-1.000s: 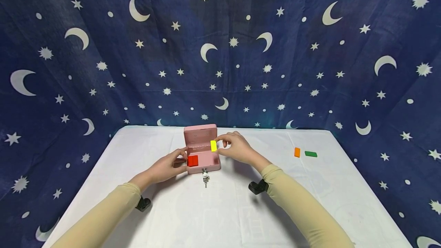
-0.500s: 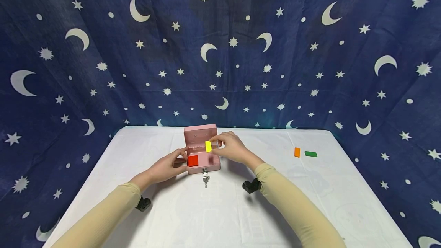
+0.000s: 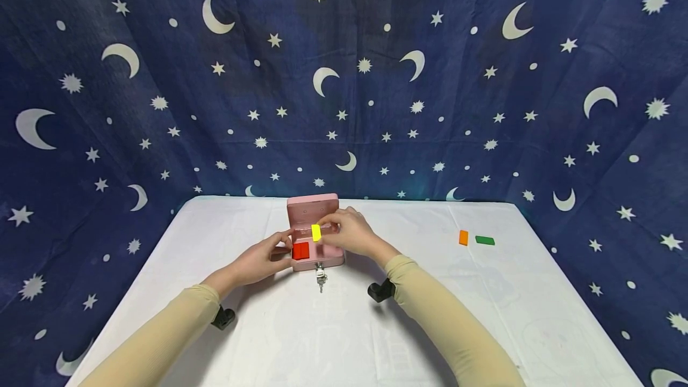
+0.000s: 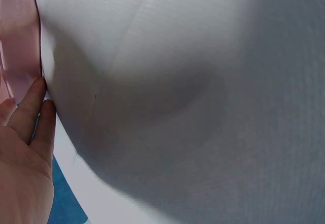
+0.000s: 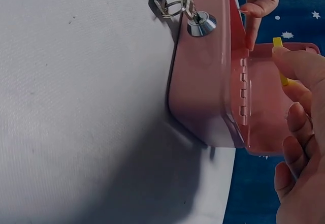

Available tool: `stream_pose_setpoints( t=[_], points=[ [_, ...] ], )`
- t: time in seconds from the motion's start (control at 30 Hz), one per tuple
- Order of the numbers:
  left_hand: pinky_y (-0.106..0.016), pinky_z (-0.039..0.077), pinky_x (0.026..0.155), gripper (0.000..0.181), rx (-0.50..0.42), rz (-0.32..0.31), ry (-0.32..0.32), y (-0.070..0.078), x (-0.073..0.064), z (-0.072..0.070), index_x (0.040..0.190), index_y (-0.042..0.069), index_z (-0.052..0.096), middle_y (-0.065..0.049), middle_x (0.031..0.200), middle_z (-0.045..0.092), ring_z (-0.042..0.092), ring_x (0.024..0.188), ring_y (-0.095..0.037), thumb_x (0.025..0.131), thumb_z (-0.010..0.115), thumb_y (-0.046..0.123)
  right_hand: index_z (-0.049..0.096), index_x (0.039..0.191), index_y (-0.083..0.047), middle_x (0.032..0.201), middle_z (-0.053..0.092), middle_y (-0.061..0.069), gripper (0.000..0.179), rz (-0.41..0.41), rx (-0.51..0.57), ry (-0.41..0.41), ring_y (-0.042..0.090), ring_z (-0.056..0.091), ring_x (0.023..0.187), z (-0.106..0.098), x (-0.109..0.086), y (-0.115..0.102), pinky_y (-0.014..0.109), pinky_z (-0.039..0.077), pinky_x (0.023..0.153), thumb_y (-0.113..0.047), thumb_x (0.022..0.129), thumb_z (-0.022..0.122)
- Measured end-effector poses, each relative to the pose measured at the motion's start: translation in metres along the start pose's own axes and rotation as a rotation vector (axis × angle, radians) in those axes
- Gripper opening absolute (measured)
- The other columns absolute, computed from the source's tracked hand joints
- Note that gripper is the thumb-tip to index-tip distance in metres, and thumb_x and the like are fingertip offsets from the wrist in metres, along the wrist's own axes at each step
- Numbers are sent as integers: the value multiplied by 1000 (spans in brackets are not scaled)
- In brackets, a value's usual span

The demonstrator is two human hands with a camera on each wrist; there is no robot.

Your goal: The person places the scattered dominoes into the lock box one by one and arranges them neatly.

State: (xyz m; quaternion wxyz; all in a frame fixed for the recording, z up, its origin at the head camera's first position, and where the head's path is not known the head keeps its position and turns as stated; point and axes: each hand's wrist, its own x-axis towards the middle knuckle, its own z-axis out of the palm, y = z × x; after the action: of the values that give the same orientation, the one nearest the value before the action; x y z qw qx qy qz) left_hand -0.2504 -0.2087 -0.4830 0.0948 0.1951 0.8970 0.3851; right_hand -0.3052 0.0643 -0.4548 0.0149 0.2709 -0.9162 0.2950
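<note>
A small pink metal cash box (image 3: 333, 263) stands with its lid (image 3: 307, 210) raised at the back. Keys (image 3: 322, 282) hang from the lock on its front. Inside, at the left end, lie red blocks (image 3: 301, 251) side by side. My left hand (image 3: 257, 260) holds the box at its left end, thumb near the front corner and fingers toward the back. Between thumb and fingertips my right hand (image 3: 356, 235) pinches a flat yellow block (image 3: 316, 233) upright over the box's interior. The right wrist view shows this yellow block (image 5: 277, 42) edge-on, in front of the lid.
An orange block (image 3: 463, 237) and a green block (image 3: 485, 240) lie on the white-covered table (image 3: 322, 339) to the right. A dark blue curtain (image 3: 451, 76) with moons and stars surrounds the table's back and sides.
My right hand has carried the yellow block left, from the box's right edge to above its middle, and slightly lower. The left hand and box have stayed put.
</note>
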Motion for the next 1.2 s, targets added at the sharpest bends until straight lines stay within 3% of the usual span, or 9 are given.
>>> stream_pose_setpoints(
  t=[0.4,0.63,0.8,1.0,1.2],
  points=[
    [-48,40,113,37,33,-2,10,-2,1,0,112,21,52,2,163,34,57,130,-23,92,76,41,76,115,-24,88,60,-10,36,11,-78,-36,13,46,92,9,3,-3,33,38,79,-41,83,79],
    [-49,39,113,38,34,11,8,-2,1,0,111,20,52,2,163,34,57,130,-23,91,77,41,76,118,-27,93,61,-11,39,14,-201,-84,13,46,94,13,3,-7,32,39,81,-42,82,80],
    [-48,39,113,37,33,13,5,-2,1,-1,111,20,52,1,163,34,57,130,-23,92,76,40,77,115,-28,87,58,-11,36,-15,-263,-93,14,45,92,16,3,-8,32,39,79,-42,82,80],
    [-48,40,113,38,33,1,1,-2,1,-1,112,20,52,0,163,34,57,131,-24,92,75,43,78,113,-29,84,56,-12,35,-14,-291,-102,14,44,92,19,5,-9,33,38,81,-41,81,82],
    [-48,40,113,40,41,8,3,-2,0,-1,113,20,53,2,163,34,57,131,-23,91,75,45,79,108,-28,90,63,-9,32,-37,-308,-114,16,47,96,20,6,-10,35,39,85,-42,80,83]
  ],
)
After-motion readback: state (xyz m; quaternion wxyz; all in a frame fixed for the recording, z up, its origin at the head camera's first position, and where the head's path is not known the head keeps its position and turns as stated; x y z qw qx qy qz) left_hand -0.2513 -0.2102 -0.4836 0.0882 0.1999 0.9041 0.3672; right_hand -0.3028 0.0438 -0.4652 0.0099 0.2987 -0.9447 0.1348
